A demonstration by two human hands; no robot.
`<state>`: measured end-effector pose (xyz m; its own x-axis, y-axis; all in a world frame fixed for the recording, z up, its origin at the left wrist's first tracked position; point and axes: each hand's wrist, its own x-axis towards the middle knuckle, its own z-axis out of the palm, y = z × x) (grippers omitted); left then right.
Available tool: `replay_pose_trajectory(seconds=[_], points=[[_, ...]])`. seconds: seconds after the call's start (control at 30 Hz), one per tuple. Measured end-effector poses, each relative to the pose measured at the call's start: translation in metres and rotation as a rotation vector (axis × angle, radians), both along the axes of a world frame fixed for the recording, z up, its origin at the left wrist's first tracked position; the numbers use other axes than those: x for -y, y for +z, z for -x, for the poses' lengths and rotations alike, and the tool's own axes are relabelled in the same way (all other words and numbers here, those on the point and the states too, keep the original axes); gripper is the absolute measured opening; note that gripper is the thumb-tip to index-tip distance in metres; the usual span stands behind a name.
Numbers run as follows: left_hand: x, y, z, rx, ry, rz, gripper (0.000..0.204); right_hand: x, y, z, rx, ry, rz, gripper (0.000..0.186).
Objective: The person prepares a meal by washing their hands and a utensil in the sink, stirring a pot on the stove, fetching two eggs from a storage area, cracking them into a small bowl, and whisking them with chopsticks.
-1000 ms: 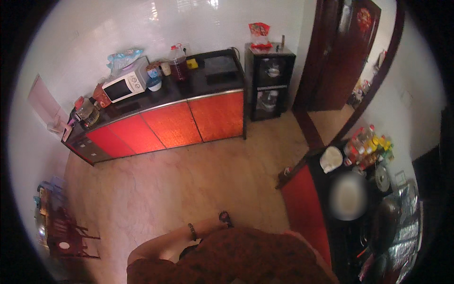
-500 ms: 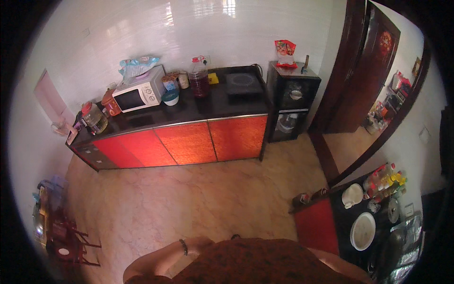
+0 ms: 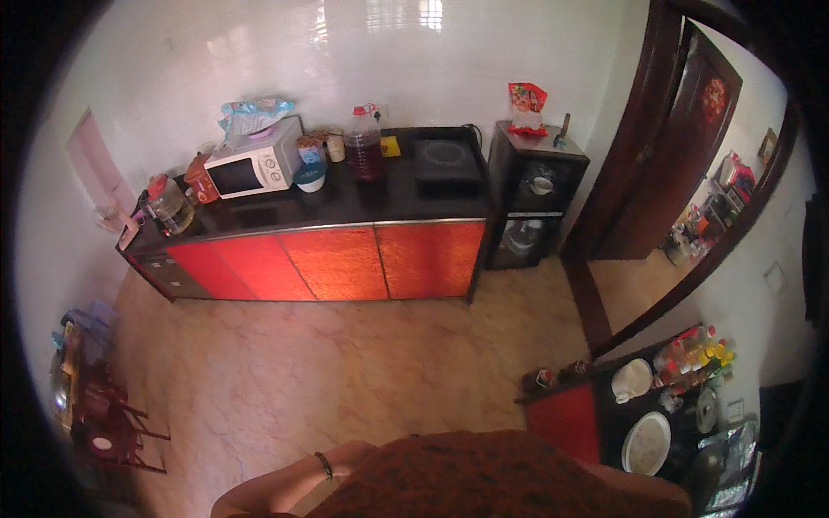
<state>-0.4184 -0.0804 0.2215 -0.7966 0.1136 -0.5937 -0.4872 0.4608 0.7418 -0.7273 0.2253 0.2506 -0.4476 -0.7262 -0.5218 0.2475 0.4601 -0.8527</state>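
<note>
Hands out of sight below the frame, grip unknowable, left forearm [image 3: 294, 479] with wristband, view swung nearer the red counter [image 3: 345, 259], large bottle [image 3: 364, 147] of dark liquid.

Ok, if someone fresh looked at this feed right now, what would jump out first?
The long counter with glossy red cabinet doors against the white wall, carrying a white microwave and a big jug of dark liquid. Then the dark wooden door at right, with a white plate on the counter below it. The person's left forearm, wearing a wristband, shows at the bottom edge.
</note>
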Motion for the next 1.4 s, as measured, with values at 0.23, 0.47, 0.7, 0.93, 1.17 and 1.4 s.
replay_pose_trajectory(seconds=[0.23, 0.47, 0.7, 0.93, 1.17, 1.4], points=[[-0.014, -0.036, 0.014, -0.109, -0.101, -0.047, 0.039, -0.030, -0.004, 0.004, 0.039, 0.059, -0.010, 0.043], [-0.022, -0.046, -0.002, 0.248, 0.059, -0.076, 0.036, -0.059, -0.004, 0.010, 0.089, 0.136, 0.012, 0.041], [-0.021, -0.022, 0.021, 0.281, 0.073, -0.080, 0.031, -0.080, -0.012, 0.022, 0.123, 0.154, 0.048, 0.040], [0.002, -0.003, 0.059, 0.276, 0.074, -0.033, 0.027, -0.066, -0.019, 0.048, 0.121, 0.237, 0.088, 0.038], [0.073, 0.000, 0.135, 0.246, -0.080, 0.001, 0.023, -0.025, -0.020, 0.080, 0.105, 0.241, 0.104, 0.036], [0.168, 0.025, 0.269, 0.099, -0.520, 0.042, 0.019, 0.037, -0.007, 0.125, -0.027, 0.224, 0.045, 0.034]])
